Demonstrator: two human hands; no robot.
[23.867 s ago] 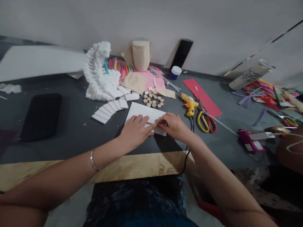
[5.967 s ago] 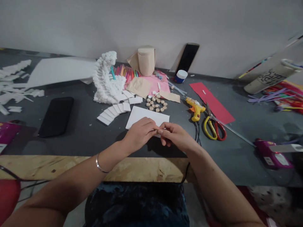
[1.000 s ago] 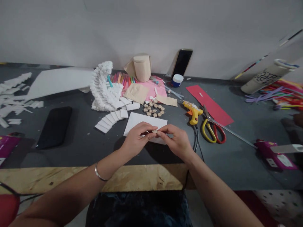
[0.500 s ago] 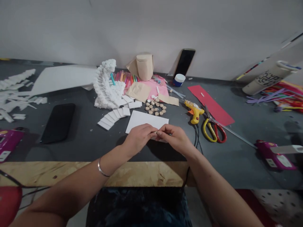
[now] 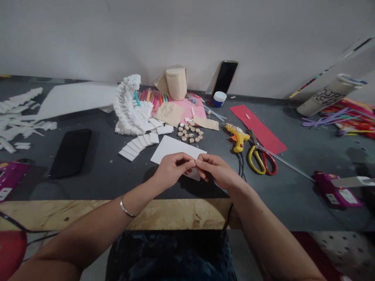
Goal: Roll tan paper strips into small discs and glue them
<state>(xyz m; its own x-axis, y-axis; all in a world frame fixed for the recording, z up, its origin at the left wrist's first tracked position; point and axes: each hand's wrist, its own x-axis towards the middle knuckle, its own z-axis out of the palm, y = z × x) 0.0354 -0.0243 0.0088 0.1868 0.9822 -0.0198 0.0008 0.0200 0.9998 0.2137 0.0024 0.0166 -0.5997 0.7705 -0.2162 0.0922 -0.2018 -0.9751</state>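
Note:
My left hand (image 5: 173,168) and my right hand (image 5: 215,168) meet fingertip to fingertip above a white rectangular sheet (image 5: 172,147). Both are pinched closed around something tiny, mostly hidden by the fingers; its kind does not show. Just beyond the sheet lies a cluster of small round beige rolled pieces (image 5: 190,134). White square tiles (image 5: 136,145) fan out to the left of the sheet. A yellow glue gun (image 5: 238,138) rests to the right of my right hand, its black cord trailing toward the table edge.
Scissors (image 5: 262,158) with red and yellow handles lie beside a red strip (image 5: 263,130). A dark phone (image 5: 71,152) lies at left; another phone (image 5: 225,78) leans on the wall behind a blue jar (image 5: 219,99). A beige paper roll (image 5: 176,84) stands near a fluffy white piece (image 5: 127,105).
My fingers have shifted their pinch and lifted slightly off the sheet, which has turned a little. The whole view has drifted slightly; other things stay in place.

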